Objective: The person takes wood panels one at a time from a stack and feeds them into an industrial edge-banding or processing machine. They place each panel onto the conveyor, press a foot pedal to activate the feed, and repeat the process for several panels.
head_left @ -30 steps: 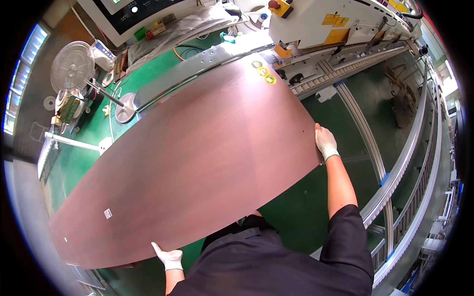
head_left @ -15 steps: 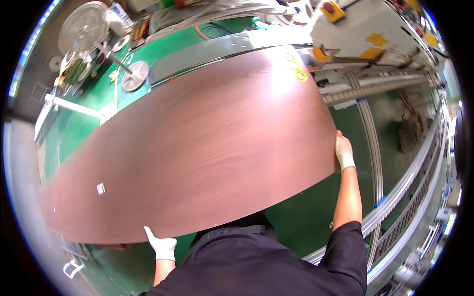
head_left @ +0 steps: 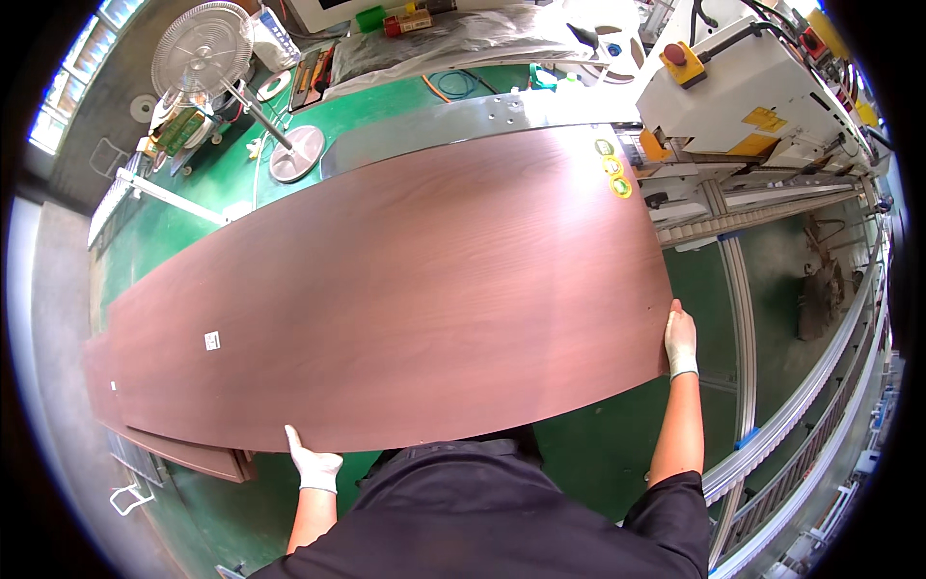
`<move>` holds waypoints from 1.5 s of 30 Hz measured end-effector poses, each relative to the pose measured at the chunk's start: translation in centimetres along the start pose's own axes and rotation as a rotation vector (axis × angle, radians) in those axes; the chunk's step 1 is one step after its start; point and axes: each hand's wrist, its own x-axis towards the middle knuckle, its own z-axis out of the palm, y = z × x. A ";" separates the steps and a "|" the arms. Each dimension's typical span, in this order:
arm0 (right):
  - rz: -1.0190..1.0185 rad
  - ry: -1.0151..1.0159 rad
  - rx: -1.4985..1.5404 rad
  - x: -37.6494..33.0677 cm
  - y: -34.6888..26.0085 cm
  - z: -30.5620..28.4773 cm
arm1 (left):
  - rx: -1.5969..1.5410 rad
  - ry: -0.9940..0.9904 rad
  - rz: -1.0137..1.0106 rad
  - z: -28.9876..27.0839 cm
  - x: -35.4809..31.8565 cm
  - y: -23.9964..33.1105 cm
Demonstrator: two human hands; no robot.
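In the head view, the brown panel (head_left: 415, 299) with a wood-grain face lies broadside in front of the person, its near long edge close to the dark shirt (head_left: 482, 507) and its far edge along the grey metal surface (head_left: 424, 137). Whether the two touch there cannot be told. Its left end overlaps other brown panels (head_left: 188, 454) lower down. Three round yellow-green stickers (head_left: 612, 167) sit at its far right corner, and a white label (head_left: 212, 340) toward the left.

The work looks to be partway: the panel is up in both hands, with its stickers and label in place, and it has not yet been let go. What is left beyond that does not show.

The left hand (head_left: 316, 467), in a pale glove, pinches the near edge, thumb on top, the fingers beneath out of sight. The left forearm (head_left: 313, 521) rises from the lower edge, leaning slightly outward. The right hand (head_left: 681, 340), also gloved, clasps the right end near the close corner; its underside grip is hidden. The right forearm (head_left: 678, 429) reaches nearly straight forward, wider out, beside the metal roller frame (head_left: 741, 328).
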 end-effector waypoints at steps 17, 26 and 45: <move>0.070 0.051 0.021 4.1 2.1 -4.8 | -0.027 -0.015 -0.003 -0.1 0.4 -6.2; 0.045 0.079 -0.072 12.5 11.1 -6.9 | 0.035 -0.067 -0.046 3.6 -2.5 -14.8; -0.506 0.377 -0.200 4.0 6.2 -4.6 | 2.013 -0.503 0.131 11.8 -15.0 -22.7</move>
